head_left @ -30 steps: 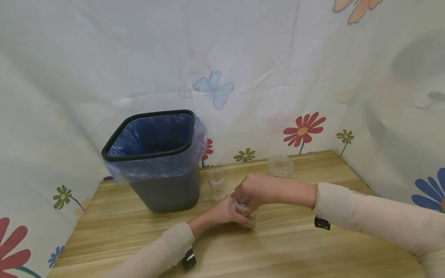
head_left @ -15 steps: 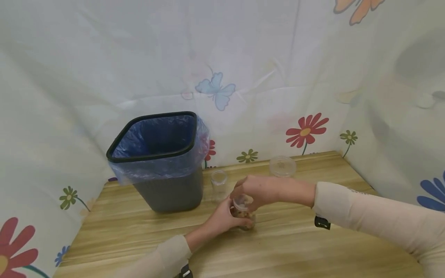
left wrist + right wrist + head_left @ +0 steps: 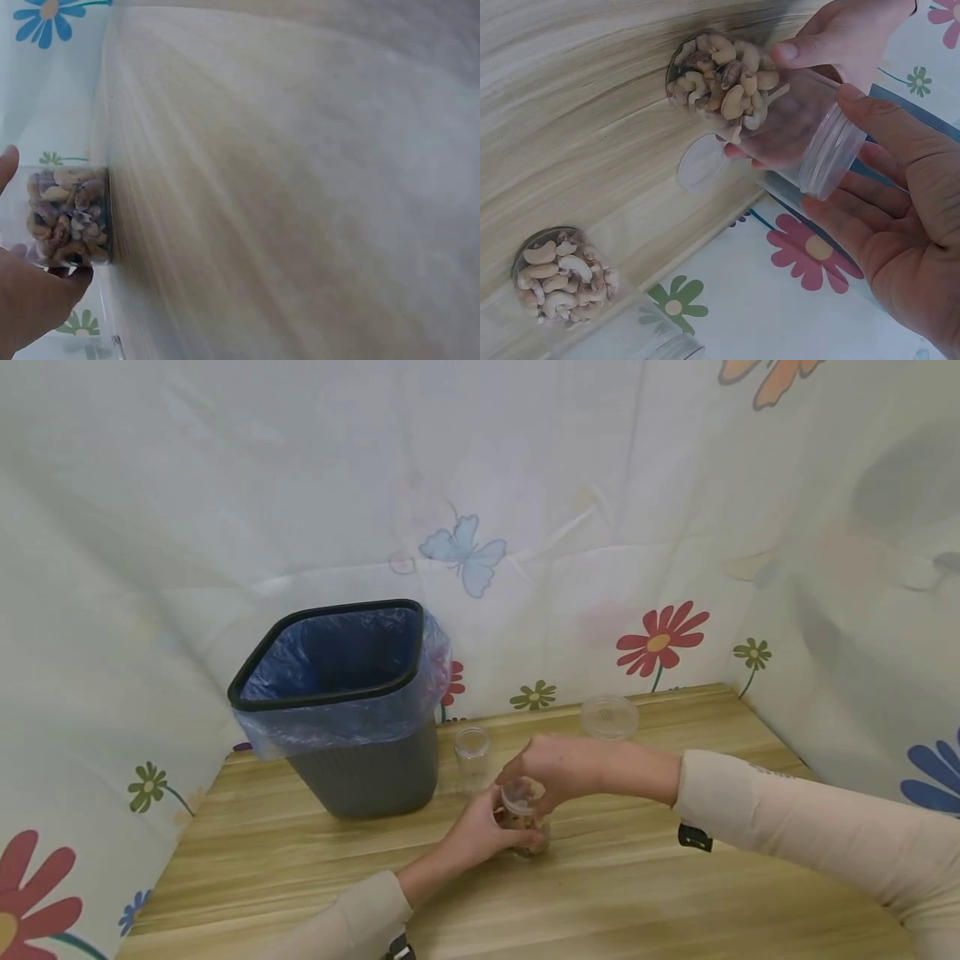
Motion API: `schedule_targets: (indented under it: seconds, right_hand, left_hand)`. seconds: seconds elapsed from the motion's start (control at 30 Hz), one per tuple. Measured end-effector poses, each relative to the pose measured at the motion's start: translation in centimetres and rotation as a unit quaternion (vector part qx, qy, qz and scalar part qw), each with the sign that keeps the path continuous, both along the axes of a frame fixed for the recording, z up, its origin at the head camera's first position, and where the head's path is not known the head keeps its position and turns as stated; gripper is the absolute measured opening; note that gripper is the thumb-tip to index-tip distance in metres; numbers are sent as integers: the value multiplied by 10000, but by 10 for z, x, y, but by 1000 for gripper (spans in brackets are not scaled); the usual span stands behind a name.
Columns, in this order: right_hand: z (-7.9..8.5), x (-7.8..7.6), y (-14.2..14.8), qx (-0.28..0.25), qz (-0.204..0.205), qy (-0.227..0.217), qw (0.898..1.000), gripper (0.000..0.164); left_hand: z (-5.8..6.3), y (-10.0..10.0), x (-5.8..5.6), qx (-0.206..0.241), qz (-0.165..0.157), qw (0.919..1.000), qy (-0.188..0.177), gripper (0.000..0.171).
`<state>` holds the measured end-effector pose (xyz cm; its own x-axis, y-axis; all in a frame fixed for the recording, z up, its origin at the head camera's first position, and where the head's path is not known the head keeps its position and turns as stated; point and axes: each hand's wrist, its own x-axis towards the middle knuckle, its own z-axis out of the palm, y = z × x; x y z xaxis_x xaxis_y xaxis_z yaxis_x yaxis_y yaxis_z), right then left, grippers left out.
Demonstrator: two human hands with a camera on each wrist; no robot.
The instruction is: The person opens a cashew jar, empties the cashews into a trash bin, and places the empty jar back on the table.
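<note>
Upright on the table stands a clear jar [image 3: 527, 837] partly filled with cashews [image 3: 731, 82], close in front of the person. My left hand [image 3: 480, 831] grips its side, thumb toward the front. From above, my right hand [image 3: 562, 768] holds the jar's clear lid [image 3: 832, 154], with thumb and fingers on opposite sides of the rim in the right wrist view. The left wrist view shows the cashews [image 3: 71, 214] low in the jar, with my left fingers around it.
An open bin [image 3: 375, 777] with a blue liner stands back left. Beside it is a clear jar [image 3: 472, 764]. Another jar [image 3: 609, 717], partly behind the right forearm, holds cashews [image 3: 562, 277] in the right wrist view. A flowered curtain [image 3: 555, 568] backs the table.
The left wrist has dropped slightly toward the person, and the left hand has turned a little on the jar. The right hand stays at the lid. The head view has shifted slightly.
</note>
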<state>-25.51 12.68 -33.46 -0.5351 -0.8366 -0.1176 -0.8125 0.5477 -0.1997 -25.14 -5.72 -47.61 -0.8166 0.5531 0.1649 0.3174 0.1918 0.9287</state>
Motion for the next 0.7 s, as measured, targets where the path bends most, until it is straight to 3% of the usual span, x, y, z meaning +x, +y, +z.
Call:
schedule_targets:
  seconds: [0.33,0.57,0.7]
  right_hand:
    - [0,-1,-1,72,273,267,9992,50]
    - [-2,-7,-2,-66,393,483,9980,50]
    - [-6,-10,-10,-313,-23,701,9970,42]
  left_hand:
    - [2,-1,-2,-300,183,9994,2,62]
    - [-1,-8,-18,-320,50,9992,243,53]
    - [-2,-10,-32,-526,41,9970,569,52]
